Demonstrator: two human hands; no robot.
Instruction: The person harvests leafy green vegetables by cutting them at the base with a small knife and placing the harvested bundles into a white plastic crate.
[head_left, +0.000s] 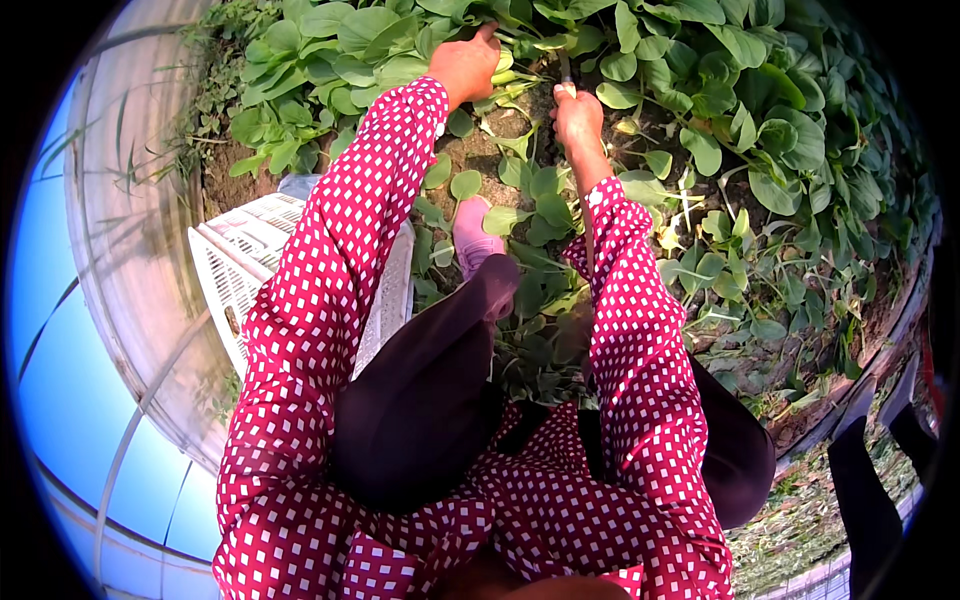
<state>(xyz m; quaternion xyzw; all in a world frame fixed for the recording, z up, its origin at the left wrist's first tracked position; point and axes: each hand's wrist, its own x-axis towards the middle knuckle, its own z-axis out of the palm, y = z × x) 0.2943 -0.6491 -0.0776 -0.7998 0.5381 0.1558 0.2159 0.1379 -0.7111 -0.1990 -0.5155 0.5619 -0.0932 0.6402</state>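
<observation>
My left hand (466, 66) is curled around leafy greens that look like bok choy (504, 69), whose pale stalks show beside the palm. Most of its fingers are hidden behind the hand and leaves. In my right hand (579, 116) is the handle of a knife (565, 66), its narrow blade pointing away from me among the stems. A short gap of soil (529, 101) and cut-looking stalks lies between the two hands. Broad green leaves (367, 34) stand thick beyond my left hand, and more plants (780, 120) spread to the right.
A white slatted plastic crate (240, 240) sits at my left, partly behind my left arm. My pink shoe (476, 236) rests among loose leaves (551, 214). Plastic sheeting (112, 187) with curved frame poles borders the left. Scattered leaves and yellowed scraps (670, 236) cover ground at right.
</observation>
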